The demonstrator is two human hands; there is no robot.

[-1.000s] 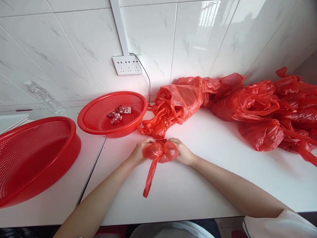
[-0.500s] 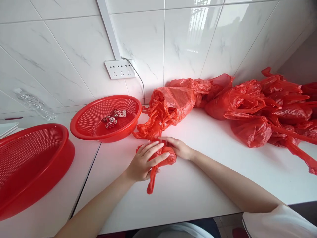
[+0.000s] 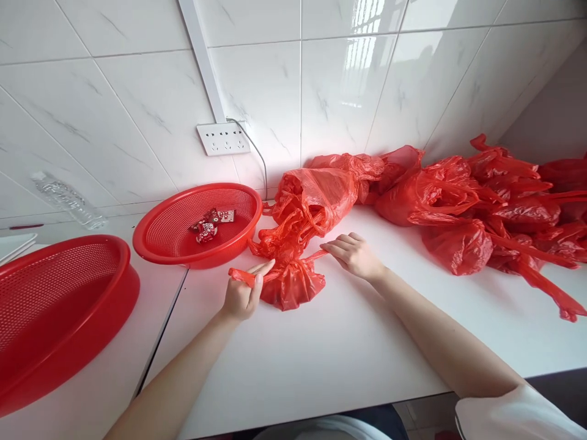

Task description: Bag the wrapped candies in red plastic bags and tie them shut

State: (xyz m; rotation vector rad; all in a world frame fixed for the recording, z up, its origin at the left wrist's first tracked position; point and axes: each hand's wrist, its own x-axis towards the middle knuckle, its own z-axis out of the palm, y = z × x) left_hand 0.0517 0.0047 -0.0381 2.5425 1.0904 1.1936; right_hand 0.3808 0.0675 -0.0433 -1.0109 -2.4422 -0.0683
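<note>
Between my hands a small red plastic bag lies on the white table, its neck gathered and its two handles pulled out to either side. My left hand is closed on the left handle, whose end sticks out past the fingers. On the other side, my right hand pinches the tip of the right handle, which is stretched taut. What the bag holds is hidden by the red plastic. Just behind it, touching or nearly so, lies a larger bundle of crumpled red bags.
A red perforated basket with a few small red and white packets stands behind my left hand. Another red basket is at the far left, near a clear plastic bottle. Several filled red bags are heaped on the right.
My hands were cupped around the small bag; now they are apart, each drawing a handle outward. The bag's neck is pulled tighter, and the view has shifted slightly.
</note>
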